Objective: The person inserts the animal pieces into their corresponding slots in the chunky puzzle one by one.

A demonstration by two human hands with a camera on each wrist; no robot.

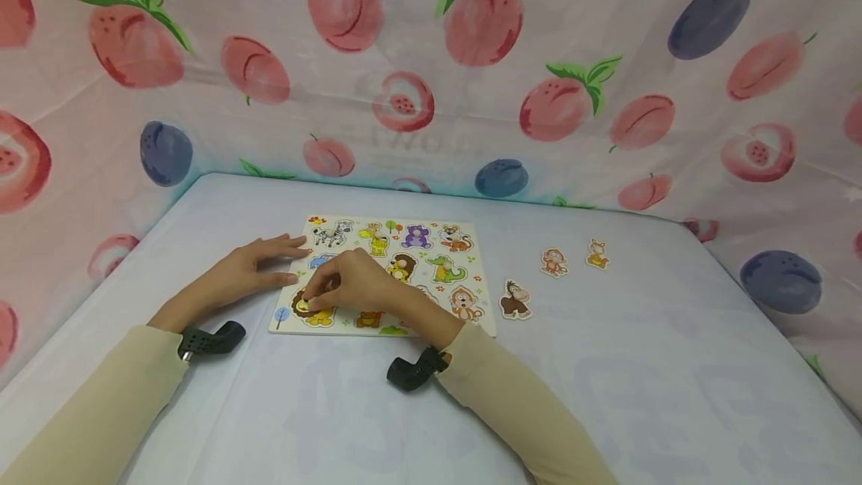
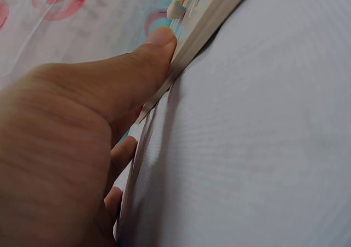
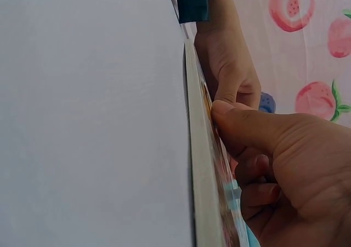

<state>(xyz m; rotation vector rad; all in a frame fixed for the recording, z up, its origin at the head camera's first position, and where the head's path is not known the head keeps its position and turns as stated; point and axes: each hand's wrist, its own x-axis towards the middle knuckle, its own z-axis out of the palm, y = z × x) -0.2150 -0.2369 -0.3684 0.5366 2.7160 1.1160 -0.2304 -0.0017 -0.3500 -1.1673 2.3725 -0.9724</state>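
Observation:
A white animal puzzle board [image 1: 289, 326] lies on the table, with zebra, giraffe, purple bear, hedgehog and crocodile pictures showing. Over its lower left corner, my right hand [image 1: 357, 283] pinches the lion piece [image 1: 323, 318] between thumb and bent fingers. The lion lies in or just over its place; the fingertips hide its knob. At the board's left edge rests my left hand [image 1: 245, 268], fingers extended. In the left wrist view, the left thumb [image 2: 148, 55] touches the board's edge. The right wrist view shows the right thumb [image 3: 258, 126] low against the board's face.
Right of the board lie three loose pieces: a brown gorilla-like one [image 1: 515, 301], a monkey [image 1: 554, 262] and a small orange-yellow animal [image 1: 597, 254]. A white cloth covers the table [image 1: 323, 410]. Behind it hangs a fruit-print curtain [image 1: 431, 148]. Both wrists carry black cameras.

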